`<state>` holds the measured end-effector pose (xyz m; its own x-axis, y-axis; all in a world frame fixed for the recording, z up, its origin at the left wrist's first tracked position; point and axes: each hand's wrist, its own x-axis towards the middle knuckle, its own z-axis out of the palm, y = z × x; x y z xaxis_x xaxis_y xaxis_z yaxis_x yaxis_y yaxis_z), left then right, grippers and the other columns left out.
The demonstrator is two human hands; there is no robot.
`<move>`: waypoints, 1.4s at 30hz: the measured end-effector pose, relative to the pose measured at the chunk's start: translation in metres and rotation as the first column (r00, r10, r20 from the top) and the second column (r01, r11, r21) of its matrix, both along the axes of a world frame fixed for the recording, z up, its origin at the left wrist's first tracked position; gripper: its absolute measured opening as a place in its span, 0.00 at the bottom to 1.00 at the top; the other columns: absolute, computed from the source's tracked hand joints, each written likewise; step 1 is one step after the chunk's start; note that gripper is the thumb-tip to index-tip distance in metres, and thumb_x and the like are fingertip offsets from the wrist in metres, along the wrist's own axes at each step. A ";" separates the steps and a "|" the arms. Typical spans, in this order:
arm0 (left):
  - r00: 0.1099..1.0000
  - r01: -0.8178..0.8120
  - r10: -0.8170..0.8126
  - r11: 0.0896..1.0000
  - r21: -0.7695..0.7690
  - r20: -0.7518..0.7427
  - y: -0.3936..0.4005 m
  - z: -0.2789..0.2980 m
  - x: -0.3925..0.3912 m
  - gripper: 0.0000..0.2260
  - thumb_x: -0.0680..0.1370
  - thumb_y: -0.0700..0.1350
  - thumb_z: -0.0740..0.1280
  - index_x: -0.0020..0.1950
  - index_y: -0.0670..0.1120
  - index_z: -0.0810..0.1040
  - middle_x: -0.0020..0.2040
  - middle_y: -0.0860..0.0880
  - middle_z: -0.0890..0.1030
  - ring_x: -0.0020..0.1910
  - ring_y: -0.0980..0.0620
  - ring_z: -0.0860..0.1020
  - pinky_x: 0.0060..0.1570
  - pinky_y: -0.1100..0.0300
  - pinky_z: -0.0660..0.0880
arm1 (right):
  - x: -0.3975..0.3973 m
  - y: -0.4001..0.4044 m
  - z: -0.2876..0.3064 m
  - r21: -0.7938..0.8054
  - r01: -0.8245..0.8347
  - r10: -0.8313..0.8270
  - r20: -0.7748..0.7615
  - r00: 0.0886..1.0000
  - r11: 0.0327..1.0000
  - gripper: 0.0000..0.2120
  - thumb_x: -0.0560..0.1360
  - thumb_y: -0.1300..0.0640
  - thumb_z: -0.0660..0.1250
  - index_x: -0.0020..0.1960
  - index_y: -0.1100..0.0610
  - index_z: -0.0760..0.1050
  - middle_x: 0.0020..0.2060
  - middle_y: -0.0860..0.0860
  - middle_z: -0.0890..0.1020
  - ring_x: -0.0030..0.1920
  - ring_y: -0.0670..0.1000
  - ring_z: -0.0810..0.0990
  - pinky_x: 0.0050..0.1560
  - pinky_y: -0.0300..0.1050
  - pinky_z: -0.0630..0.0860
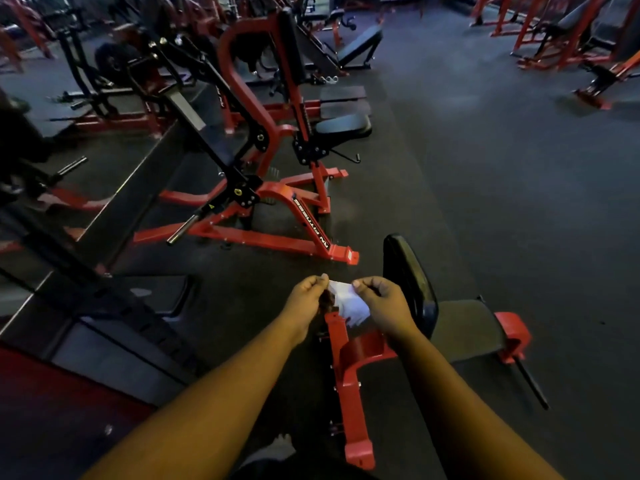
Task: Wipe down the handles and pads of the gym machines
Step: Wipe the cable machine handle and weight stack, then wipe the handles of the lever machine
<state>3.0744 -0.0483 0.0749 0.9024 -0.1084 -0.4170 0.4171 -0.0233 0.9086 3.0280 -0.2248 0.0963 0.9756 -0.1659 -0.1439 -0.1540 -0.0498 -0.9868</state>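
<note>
Two bare forearms reach forward from the bottom edge, nearest the camera, and meet over a low red machine. The left hand (308,294) has its fingers curled, thumb and forefinger pinching the upper left corner of a white cloth (348,303). The right hand (382,303) is curled the same way and pinches the cloth's upper right edge, so the cloth is held between both hands in the air, its lower part hanging bunched against the right palm. Something dark shows just under the left hand's fingers beside the cloth; what it is cannot be told.

Directly below the hands runs the red frame (349,382) of the near machine, resting on the dark rubber floor (502,174). Just right of the right hand stands its black upright pad (410,282), tilted on edge, with a flat dark seat pad (467,332) beyond it and a red end bracket (514,337) with a thin black rod sticking out further right. The cloth is near the upright pad but not touching it.

To the far left a long black rail (114,216) crosses diagonally. Right of it, ahead of the hands, stands a larger red and black machine (263,140) with a white-lettered base beam, a chrome peg low at its left, and a black seat pad (343,128) on its right side. More red benches stand at the top right, well apart from the hands.
</note>
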 end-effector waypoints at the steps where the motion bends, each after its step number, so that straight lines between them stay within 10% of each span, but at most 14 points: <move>1: 1.000 0.021 -0.021 1.000 0.003 -0.007 -0.006 -0.005 0.009 0.17 0.74 0.64 0.70 0.50 0.52 0.85 0.51 0.42 0.86 0.54 0.42 0.84 0.60 0.42 0.79 | 0.006 -0.003 -0.001 0.004 0.015 -0.015 -0.004 1.000 1.000 0.05 0.79 0.60 0.70 0.46 0.59 0.83 0.39 0.54 0.87 0.40 0.50 0.85 0.45 0.46 0.82; 7: 0.952 0.304 -0.303 0.953 0.012 -0.044 -0.030 -0.014 0.054 0.20 0.77 0.58 0.73 0.64 0.49 0.81 0.56 0.45 0.86 0.57 0.45 0.85 0.62 0.46 0.80 | 0.059 -0.018 -0.013 0.110 0.051 -0.052 0.000 0.999 0.993 0.06 0.80 0.59 0.69 0.50 0.60 0.83 0.42 0.56 0.87 0.44 0.54 0.87 0.45 0.47 0.84; 12: 0.975 0.221 -0.221 0.975 -0.028 0.001 -0.038 -0.031 0.130 0.10 0.82 0.42 0.70 0.63 0.44 0.82 0.54 0.43 0.87 0.49 0.46 0.85 0.44 0.57 0.81 | 0.124 -0.029 -0.034 0.243 0.110 -0.086 -0.107 0.991 0.964 0.11 0.78 0.55 0.73 0.59 0.57 0.80 0.47 0.55 0.87 0.42 0.51 0.86 0.40 0.43 0.81; 16: 0.972 0.223 -0.224 0.975 -0.025 -0.070 -0.040 -0.057 0.212 0.12 0.81 0.40 0.69 0.65 0.46 0.80 0.57 0.44 0.86 0.56 0.43 0.85 0.53 0.50 0.81 | 0.193 -0.024 -0.064 0.248 0.085 -0.018 -0.263 0.965 0.965 0.12 0.78 0.58 0.72 0.59 0.62 0.80 0.41 0.57 0.86 0.33 0.49 0.84 0.32 0.41 0.77; 21: 0.961 0.196 -0.196 0.980 -0.022 -0.195 -0.031 -0.103 0.313 0.11 0.83 0.44 0.67 0.65 0.47 0.80 0.57 0.43 0.85 0.55 0.45 0.84 0.51 0.51 0.81 | 0.298 -0.008 -0.116 0.186 0.272 -0.189 -0.370 0.910 0.944 0.06 0.78 0.55 0.72 0.54 0.56 0.82 0.46 0.55 0.87 0.47 0.56 0.87 0.54 0.60 0.83; 27: 0.939 0.196 -0.180 0.980 0.024 -0.293 0.006 -0.141 0.431 0.10 0.83 0.48 0.67 0.63 0.52 0.81 0.60 0.47 0.85 0.57 0.47 0.84 0.56 0.48 0.82 | 0.423 0.027 -0.139 0.172 0.242 -0.148 -0.430 0.891 0.955 0.07 0.79 0.53 0.70 0.55 0.55 0.81 0.49 0.53 0.86 0.51 0.55 0.85 0.54 0.58 0.82; 35: 0.956 0.279 -0.235 0.913 0.298 -0.175 0.082 -0.137 0.556 0.11 0.83 0.45 0.67 0.65 0.44 0.79 0.56 0.47 0.82 0.56 0.49 0.80 0.47 0.68 0.77 | 0.573 0.085 -0.138 -0.108 -0.014 -0.033 -0.417 0.908 0.994 0.06 0.80 0.57 0.68 0.55 0.59 0.79 0.42 0.58 0.86 0.39 0.57 0.85 0.36 0.47 0.80; 42: 0.950 0.313 -0.262 0.753 0.579 -0.173 0.163 -0.104 0.609 0.22 0.82 0.54 0.68 0.74 0.48 0.73 0.68 0.48 0.78 0.66 0.49 0.77 0.65 0.53 0.75 | 0.665 0.141 -0.101 -0.380 -0.240 0.122 -0.309 0.943 0.893 0.02 0.81 0.58 0.64 0.49 0.52 0.74 0.41 0.50 0.80 0.41 0.50 0.80 0.36 0.41 0.71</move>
